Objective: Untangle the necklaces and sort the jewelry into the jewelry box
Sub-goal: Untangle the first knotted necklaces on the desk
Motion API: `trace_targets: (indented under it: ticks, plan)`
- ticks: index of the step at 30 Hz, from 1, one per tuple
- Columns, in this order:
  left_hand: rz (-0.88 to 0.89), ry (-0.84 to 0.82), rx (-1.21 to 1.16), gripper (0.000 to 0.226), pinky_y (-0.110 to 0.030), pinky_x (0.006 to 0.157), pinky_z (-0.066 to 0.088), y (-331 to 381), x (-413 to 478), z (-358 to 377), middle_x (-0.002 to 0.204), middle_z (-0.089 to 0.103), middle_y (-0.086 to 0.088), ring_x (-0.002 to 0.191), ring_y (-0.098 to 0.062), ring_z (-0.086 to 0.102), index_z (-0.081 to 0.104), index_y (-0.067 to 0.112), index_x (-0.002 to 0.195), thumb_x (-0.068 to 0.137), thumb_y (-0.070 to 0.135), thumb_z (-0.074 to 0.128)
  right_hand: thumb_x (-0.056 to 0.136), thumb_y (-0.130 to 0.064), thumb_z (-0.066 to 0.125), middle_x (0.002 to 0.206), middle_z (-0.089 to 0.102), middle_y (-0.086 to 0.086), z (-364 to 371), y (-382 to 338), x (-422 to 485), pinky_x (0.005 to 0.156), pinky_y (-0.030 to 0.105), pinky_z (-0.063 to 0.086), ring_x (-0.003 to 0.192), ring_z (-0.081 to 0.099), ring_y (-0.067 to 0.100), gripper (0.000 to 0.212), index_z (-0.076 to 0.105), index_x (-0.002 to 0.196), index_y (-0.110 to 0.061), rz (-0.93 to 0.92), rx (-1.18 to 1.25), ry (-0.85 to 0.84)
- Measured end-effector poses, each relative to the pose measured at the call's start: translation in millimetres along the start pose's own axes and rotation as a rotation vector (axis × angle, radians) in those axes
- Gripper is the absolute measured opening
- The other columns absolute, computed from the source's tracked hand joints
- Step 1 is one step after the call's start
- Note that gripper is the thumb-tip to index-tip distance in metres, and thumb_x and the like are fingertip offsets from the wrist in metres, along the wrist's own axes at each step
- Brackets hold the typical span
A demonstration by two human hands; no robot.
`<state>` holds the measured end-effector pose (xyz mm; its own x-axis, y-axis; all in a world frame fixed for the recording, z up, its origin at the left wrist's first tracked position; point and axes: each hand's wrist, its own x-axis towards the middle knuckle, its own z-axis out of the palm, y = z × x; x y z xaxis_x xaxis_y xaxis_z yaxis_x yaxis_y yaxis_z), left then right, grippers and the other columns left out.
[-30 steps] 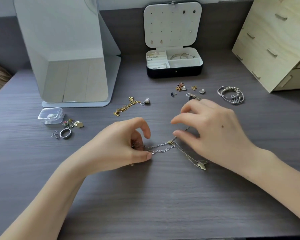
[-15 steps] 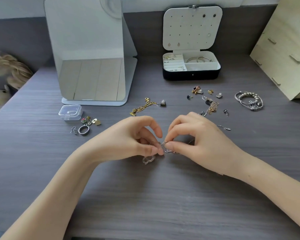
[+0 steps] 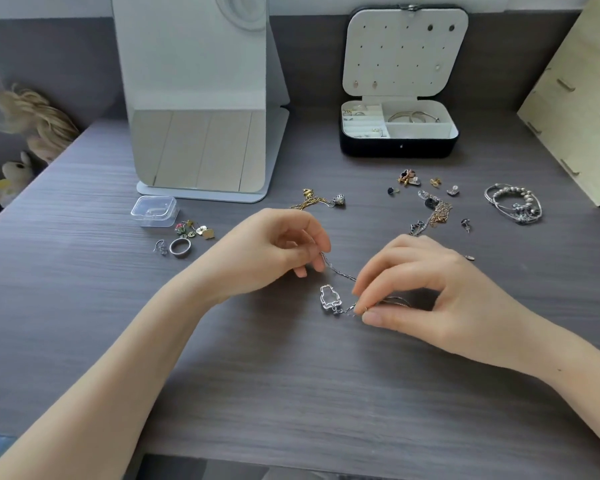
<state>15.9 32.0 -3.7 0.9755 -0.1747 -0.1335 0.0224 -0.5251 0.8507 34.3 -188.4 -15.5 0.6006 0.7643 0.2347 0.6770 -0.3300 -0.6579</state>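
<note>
Head view: necklace (image 3: pixel 330 298) between hands

Single wide-angle view from the head, at the near edge of the bench (image 3: pixel 291 393), facing forward and down toward its far edge, close above its middle.

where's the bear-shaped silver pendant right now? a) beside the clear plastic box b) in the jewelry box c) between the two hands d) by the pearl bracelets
C: the bear-shaped pendant sits on the chain pinched by the left hand and the right hand, well short of the jewelry box.
</note>
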Motion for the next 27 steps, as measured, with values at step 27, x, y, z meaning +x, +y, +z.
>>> trace_targets:
  ticks: [27]
  plan:
    - [0.316,-0.065,0.501,0.020,-0.011,0.071,0.039,-15,-38,8,0.085,0.051,0.020,0.082,0.003,0.051,0.053,0.033,0.083,0.086,0.047,0.039,0.073,-0.057,0.049,0.079,0.052,-0.018,-19,27,-23,0.076,0.010,0.028,0.080,0.041,-0.004,0.023,0.059,0.075,-0.037,0.175,-0.311,0.061]
